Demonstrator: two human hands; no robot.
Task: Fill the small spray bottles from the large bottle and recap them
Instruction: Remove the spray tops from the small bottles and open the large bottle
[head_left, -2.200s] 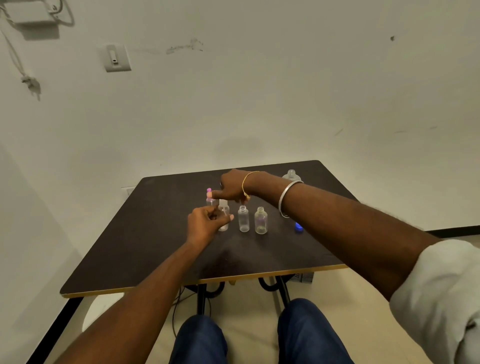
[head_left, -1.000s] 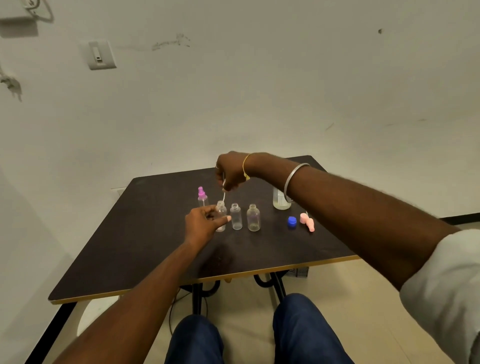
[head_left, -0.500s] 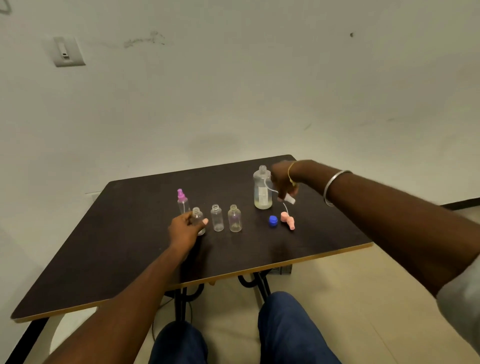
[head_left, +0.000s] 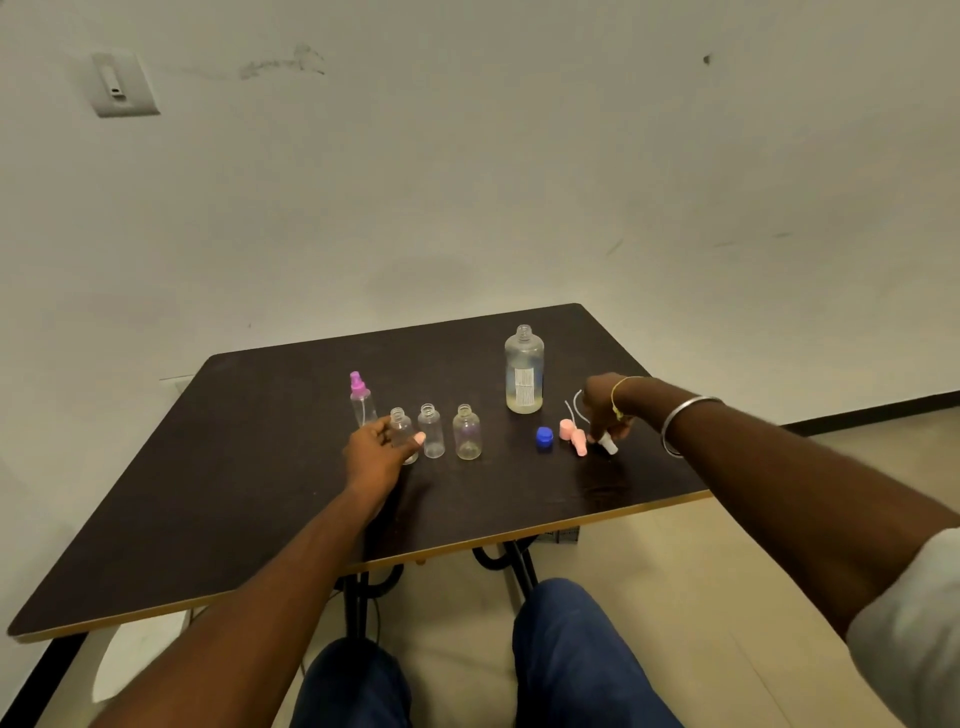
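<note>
My left grip (head_left: 382, 449) is narrow, curled round the leftmost open bottle (head_left: 401, 428), thumb on one side and fingers on the other, with the bottle standing upright on the tabletop (head_left: 234, 467). My right grip (head_left: 605, 410) is closed in a pinch on the white spray head (head_left: 607, 446), which points down at the tabletop. I cannot tell whether its tip touches the tabletop. Its thin dip tube (head_left: 576, 402) curls up behind my fingers.

There are four small bottles in a loose row. One wears a magenta spray head (head_left: 356, 382). The other three are open-necked: the one I hold, the middle open bottle (head_left: 431, 432) just beside it, and the right open bottle (head_left: 467, 434). There is one large bottle (head_left: 524, 374), uncapped and upright behind the row on the right, with a little pale liquid at its base. There are two loose spray heads: the white one in my grip, and a pink spray head (head_left: 574, 437) lying on its side just left of it. One blue cap (head_left: 544, 437) sits between the pink spray head and the row of bottles.

A second ago my right grip was above the leftmost open bottle, lifting the white spray head out. Half a second ago it was up beside the large bottle. Now it is down at the tabletop, right of the pink spray head. My left grip has stayed on the same bottle.
</note>
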